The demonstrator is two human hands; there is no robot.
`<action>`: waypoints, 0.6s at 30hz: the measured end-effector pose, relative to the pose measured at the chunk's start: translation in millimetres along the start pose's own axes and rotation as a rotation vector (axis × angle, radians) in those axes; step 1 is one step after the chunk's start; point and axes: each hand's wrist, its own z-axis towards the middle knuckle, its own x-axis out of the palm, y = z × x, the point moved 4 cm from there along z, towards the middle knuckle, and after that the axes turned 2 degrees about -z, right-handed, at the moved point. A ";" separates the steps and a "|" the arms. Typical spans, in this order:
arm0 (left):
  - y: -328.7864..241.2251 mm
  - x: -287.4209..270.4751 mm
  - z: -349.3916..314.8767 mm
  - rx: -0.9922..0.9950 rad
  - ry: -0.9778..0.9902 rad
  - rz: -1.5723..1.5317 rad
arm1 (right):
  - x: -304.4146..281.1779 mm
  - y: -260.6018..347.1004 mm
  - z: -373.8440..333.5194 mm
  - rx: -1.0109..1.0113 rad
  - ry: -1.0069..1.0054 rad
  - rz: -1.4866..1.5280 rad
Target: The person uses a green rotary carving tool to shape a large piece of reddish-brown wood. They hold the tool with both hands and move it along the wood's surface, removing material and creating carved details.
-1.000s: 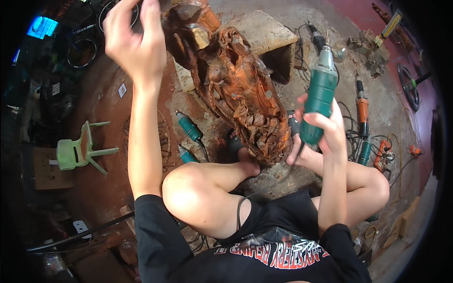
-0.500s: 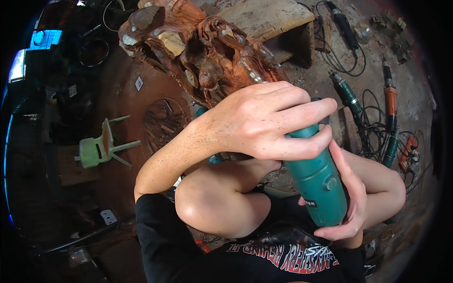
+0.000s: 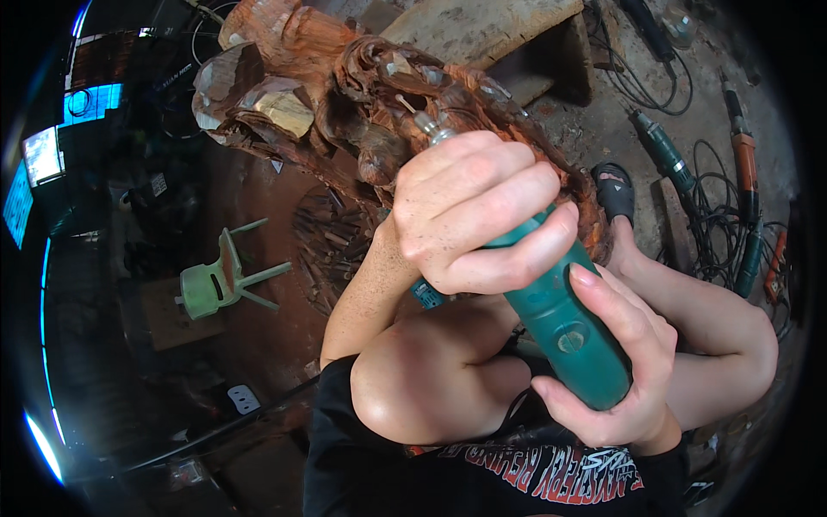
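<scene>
L hand [image 3: 482, 211] moved onto grn grinder [image 3: 568, 319], fingers wrapped round; R hand [image 3: 648, 370] clasps rear.

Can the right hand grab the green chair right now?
Probably not: the right hand is holding the tool, and the chair is off to the left, past the left knee.
</scene>
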 end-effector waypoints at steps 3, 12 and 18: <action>-0.5 -0.8 -1.5 -0.090 -0.054 0.025 | -0.2 3.3 8.0 0.008 -0.055 -0.022; 7.7 1.2 -5.0 -0.138 -0.073 0.054 | -7.9 4.2 16.8 0.041 0.094 -0.120; 12.9 1.0 -2.9 -0.135 -0.075 0.063 | -13.4 -5.7 12.4 0.055 0.145 -0.175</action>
